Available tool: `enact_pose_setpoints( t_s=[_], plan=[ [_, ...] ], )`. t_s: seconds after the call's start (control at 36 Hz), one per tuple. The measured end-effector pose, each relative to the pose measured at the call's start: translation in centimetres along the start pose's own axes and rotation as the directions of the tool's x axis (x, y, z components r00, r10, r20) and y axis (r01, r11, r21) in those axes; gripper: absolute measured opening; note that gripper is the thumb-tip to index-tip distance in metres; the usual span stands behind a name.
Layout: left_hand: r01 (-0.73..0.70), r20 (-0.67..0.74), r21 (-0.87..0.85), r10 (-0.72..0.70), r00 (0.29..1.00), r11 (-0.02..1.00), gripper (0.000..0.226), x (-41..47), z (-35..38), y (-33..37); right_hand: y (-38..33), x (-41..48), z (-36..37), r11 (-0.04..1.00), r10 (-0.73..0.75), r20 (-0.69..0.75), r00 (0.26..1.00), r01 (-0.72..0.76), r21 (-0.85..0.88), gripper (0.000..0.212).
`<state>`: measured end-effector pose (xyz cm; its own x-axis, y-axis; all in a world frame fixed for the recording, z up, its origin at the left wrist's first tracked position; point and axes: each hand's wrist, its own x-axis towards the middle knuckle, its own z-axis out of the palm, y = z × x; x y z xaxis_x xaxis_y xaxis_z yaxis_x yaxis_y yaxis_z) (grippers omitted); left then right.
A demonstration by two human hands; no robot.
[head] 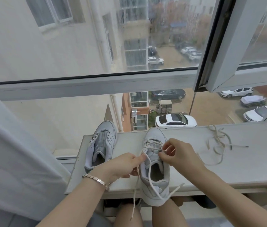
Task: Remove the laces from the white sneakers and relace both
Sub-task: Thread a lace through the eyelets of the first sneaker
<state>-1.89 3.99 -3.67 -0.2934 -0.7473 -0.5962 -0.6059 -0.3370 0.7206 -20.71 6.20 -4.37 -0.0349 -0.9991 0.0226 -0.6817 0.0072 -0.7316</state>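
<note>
Two white sneakers stand on a white shelf (pixel 126 185) by the window. The left sneaker (pixel 102 145) has no lace in its eyelets. The right sneaker (pixel 154 167) is partly laced, its heel hanging over the shelf's near edge. My left hand (pixel 123 164) pinches one strand of its lace (pixel 147 163) at the shoe's left side. My right hand (pixel 177 153) pinches the lace at the right-side eyelets. Both loose ends trail down over the shelf edge. A second lace (pixel 219 145) lies loose on the shelf to the right.
A white curtain (pixel 14 153) hangs at the left. Behind the shelf is a large window (pixel 96 86) with an open sash (pixel 237 46) at the upper right. My knees sit under the shelf's near edge.
</note>
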Motion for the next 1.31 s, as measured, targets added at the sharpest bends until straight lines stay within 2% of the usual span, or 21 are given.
enact_pose_setpoints(
  t_s=[0.08,0.14,0.19,0.25,0.31,0.33,0.39,0.44,0.53,0.58,0.64,0.81,0.94,1.0,1.08,1.14,1.19,1.22,1.25,1.28,1.31],
  plan=[
    [-0.031,-0.036,-0.066,0.029,0.999,0.997,0.032,-0.5,-1.3,0.3,0.1,0.6,-0.1,1.0,-0.011,-0.033,0.999,0.011,-0.019,0.016],
    [-0.051,-0.096,-0.205,0.032,0.995,0.977,0.027,-1.0,-2.3,0.9,0.0,1.0,-0.2,1.0,0.0,-0.033,0.999,0.0,-0.023,0.012],
    [-0.116,-0.148,-0.339,0.069,0.987,0.933,0.026,-1.7,-3.0,2.0,-0.3,1.3,-0.2,0.999,-0.017,-0.062,0.998,0.014,-0.053,0.006],
    [-0.201,-0.174,-0.45,0.136,0.975,0.87,0.028,-2.6,-3.4,3.6,-1.2,1.3,-0.3,0.995,-0.093,-0.115,0.989,0.087,-0.049,0.01],
    [-0.274,-0.14,-0.601,0.238,0.961,0.751,0.031,-3.5,-3.5,5.5,-2.8,1.1,-0.6,0.986,-0.125,-0.05,0.991,0.13,0.103,0.024],
    [-0.284,-0.113,-0.684,0.286,0.951,0.672,0.032,-4.0,-3.4,6.4,-3.8,1.0,-0.9,0.967,-0.111,0.055,0.992,0.095,0.235,0.034],
    [-0.286,-0.101,-0.803,0.354,0.93,0.523,0.032,-4.5,-2.9,8.1,-5.4,0.6,-1.4,0.863,-0.105,0.305,0.947,-0.066,0.501,0.056],
    [-0.324,-0.156,-0.842,0.38,0.912,0.431,0.03,-4.4,-2.3,9.3,-6.0,0.5,-1.9,0.726,-0.118,0.458,0.881,-0.237,0.645,0.067],
    [-0.383,-0.245,-0.855,0.378,0.893,0.351,0.028,-3.8,-1.5,10.3,-6.2,0.5,-3.4,0.465,-0.125,0.488,0.864,-0.383,0.798,0.05],
    [-0.369,-0.245,-0.876,0.372,0.895,0.31,0.027,-3.4,-1.2,10.6,-6.1,0.4,-4.4,0.402,-0.102,0.472,0.876,-0.398,0.825,0.04],
    [-0.322,-0.214,-0.909,0.366,0.906,0.265,0.026,-3.0,-0.6,10.9,-5.7,0.4,-5.0,0.461,-0.082,0.464,0.882,-0.379,0.802,0.036],
    [-0.264,-0.186,-0.942,0.335,0.924,0.206,0.025,-2.1,1.3,11.7,-4.9,-0.1,-5.1,0.746,-0.051,0.454,0.89,-0.268,0.609,0.022],
    [-0.295,-0.247,-0.94,0.254,0.935,0.171,0.02,-1.1,0.3,11.1,-3.8,0.2,-5.1,0.899,-0.047,0.297,0.954,-0.089,0.428,0.035],
    [-0.343,-0.311,-0.921,0.18,0.933,0.185,0.018,-0.2,-0.8,10.4,-2.7,0.3,-5.5,0.949,-0.035,0.27,0.962,-0.053,0.31,0.036],
    [-0.404,-0.4,-0.871,0.073,0.913,0.278,0.02,1.0,-2.3,9.2,-1.2,0.3,-6.0,0.988,-0.009,0.287,0.958,-0.036,0.152,0.033],
    [-0.448,-0.455,-0.84,0.051,0.889,0.306,0.022,1.6,-3.0,8.6,-0.5,0.2,-6.5,0.993,-0.003,0.313,0.95,-0.033,0.11,0.033],
    [-0.483,-0.498,-0.784,0.071,0.865,0.389,0.022,2.1,-3.2,8.1,-0.3,0.0,-6.9,0.985,-0.026,0.376,0.926,-0.04,0.166,0.035],
    [-0.476,-0.499,-0.728,0.096,0.861,0.493,0.021,2.3,-3.2,7.9,-0.1,0.0,-7.1,0.961,-0.046,0.402,0.914,-0.07,0.269,0.034],
    [-0.436,-0.477,-0.625,0.126,0.87,0.647,0.02,2.4,-2.9,7.8,0.0,-0.1,-7.3,0.904,-0.06,0.416,0.907,-0.127,0.407,0.03],
    [-0.359,-0.432,-0.457,0.15,0.889,0.814,0.02,2.4,-2.6,7.6,0.2,-0.1,-7.4,0.818,-0.068,0.417,0.906,-0.189,0.544,0.024],
    [-0.271,-0.377,-0.249,0.165,0.912,0.93,0.02,2.3,-2.2,7.5,0.4,0.0,-7.5,0.718,-0.062,0.405,0.912,-0.241,0.653,0.02]
  ],
)
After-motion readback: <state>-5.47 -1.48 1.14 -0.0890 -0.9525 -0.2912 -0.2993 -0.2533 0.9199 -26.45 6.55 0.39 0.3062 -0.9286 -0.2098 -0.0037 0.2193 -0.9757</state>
